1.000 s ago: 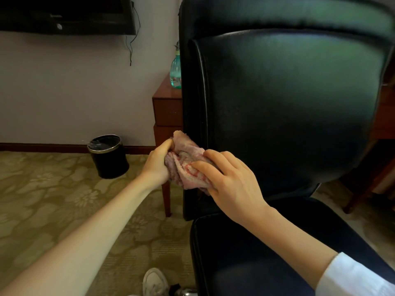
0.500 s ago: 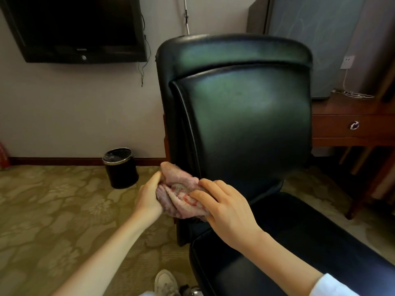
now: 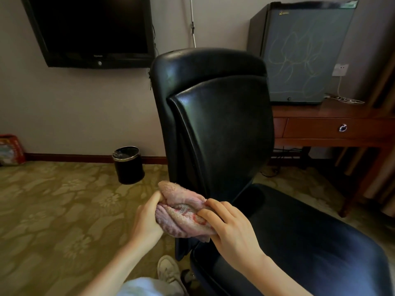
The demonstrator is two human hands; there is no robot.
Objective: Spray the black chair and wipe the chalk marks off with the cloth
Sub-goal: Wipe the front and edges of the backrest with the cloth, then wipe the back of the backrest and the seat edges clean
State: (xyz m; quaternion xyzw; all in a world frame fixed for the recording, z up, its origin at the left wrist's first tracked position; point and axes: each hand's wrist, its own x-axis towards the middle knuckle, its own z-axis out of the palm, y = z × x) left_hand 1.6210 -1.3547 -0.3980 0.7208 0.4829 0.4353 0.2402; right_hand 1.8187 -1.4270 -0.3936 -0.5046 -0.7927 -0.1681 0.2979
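The black chair point(image 3: 222, 129) fills the middle of the head view, its glossy backrest upright and its seat running to the lower right. No chalk marks show on the backrest. A bunched pink cloth point(image 3: 181, 212) with red stains sits in front of the chair's lower left edge. My left hand point(image 3: 147, 221) grips the cloth's left side. My right hand point(image 3: 230, 227) grips its right side, fingers laid over the top. The spray bottle is hidden.
A black waste bin point(image 3: 128, 164) stands on the patterned carpet by the wall, left of the chair. A wooden desk point(image 3: 333, 129) behind the chair carries a small fridge point(image 3: 303, 52) with chalk scribbles on its door. A television point(image 3: 89, 30) hangs upper left. My shoe point(image 3: 168, 272) is below.
The view has pulled back and up, so the chair's whole backrest, the fridge and the television now show. Both hands keep hold of the cloth and sit lower against the chair.
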